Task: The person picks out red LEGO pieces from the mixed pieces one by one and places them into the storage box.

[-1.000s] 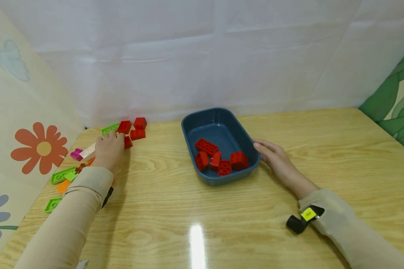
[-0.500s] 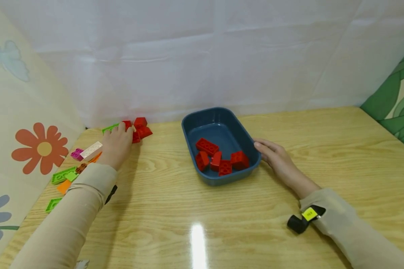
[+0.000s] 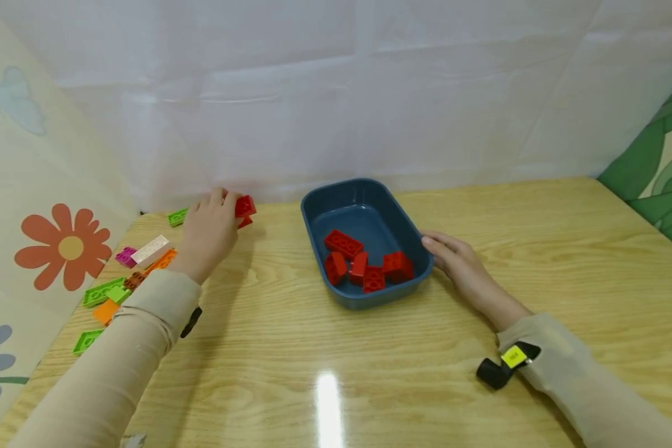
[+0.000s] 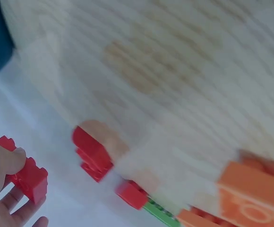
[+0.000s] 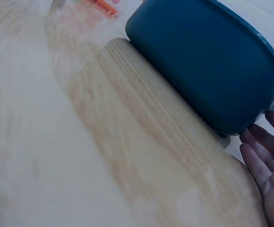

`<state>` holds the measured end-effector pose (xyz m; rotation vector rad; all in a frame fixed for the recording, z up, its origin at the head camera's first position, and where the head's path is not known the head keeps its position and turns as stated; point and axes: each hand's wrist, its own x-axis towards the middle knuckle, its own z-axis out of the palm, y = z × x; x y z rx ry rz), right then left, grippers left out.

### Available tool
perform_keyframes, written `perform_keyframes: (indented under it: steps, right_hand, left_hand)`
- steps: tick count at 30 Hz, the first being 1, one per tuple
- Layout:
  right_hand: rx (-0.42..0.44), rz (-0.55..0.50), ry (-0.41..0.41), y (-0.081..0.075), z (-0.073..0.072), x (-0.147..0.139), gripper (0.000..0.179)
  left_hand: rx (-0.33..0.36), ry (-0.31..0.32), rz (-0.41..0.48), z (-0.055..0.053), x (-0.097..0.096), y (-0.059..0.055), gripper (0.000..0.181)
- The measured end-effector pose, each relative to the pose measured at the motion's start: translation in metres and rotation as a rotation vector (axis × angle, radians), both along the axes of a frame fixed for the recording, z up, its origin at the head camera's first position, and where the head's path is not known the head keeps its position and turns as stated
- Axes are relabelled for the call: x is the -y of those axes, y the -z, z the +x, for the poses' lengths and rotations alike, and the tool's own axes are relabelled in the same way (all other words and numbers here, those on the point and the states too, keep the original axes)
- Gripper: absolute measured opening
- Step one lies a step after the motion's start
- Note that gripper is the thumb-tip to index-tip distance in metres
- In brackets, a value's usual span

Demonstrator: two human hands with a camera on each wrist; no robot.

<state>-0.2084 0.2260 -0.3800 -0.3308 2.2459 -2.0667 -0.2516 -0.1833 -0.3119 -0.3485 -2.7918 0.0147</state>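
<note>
My left hand [image 3: 210, 231] pinches a red toy building brick [image 4: 32, 178] between thumb and fingers, at the back left of the table. Another red brick [image 3: 246, 221] shows just below the held one in the head view. In the left wrist view, more red brick [image 4: 93, 153] pieces lie close by, and a small red brick [image 4: 132, 194] sits beside a green one. My right hand [image 3: 463, 270] touches the near right corner of a blue bin [image 3: 313, 239] with extended fingers. Inside the bin lie several red bricks [image 3: 343, 244].
Along the left table edge lie a green brick [image 3: 177, 217], a white brick [image 3: 151, 251], a magenta brick [image 3: 126, 257], an orange plate [image 3: 106, 312] and further green pieces. A white sheet [image 3: 336, 99] hangs behind the wooden table [image 3: 274, 361].
My left hand has moved right and slightly back across the red bricks and now has one in its fingers. My right hand and the bin have stayed in place.
</note>
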Motion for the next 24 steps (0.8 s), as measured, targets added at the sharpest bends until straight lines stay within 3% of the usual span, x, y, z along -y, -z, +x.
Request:
perform_keyframes:
  steps: [4,11,16,24]
  right_hand:
    - [-0.001,-0.003,0.001,0.0,0.0,0.0,0.058]
    - [-0.008,-0.008,-0.005,0.0,0.0,0.0,0.057]
    - [-0.011,0.003,-0.012,-0.001,0.001,0.0,0.056]
    - [-0.005,0.022,-0.012,-0.002,0.001,0.0,0.056]
  left_hand:
    - [-0.041,0.044,-0.006,0.003,-0.014,-0.005,0.04]
    - [-0.071,0.162,-0.009,0.02,-0.042,-0.014,0.042]
    - [-0.109,0.231,-0.016,0.026,-0.054,-0.015,0.042]
    - [-0.153,0.355,0.058,0.034,-0.067,-0.012,0.048]
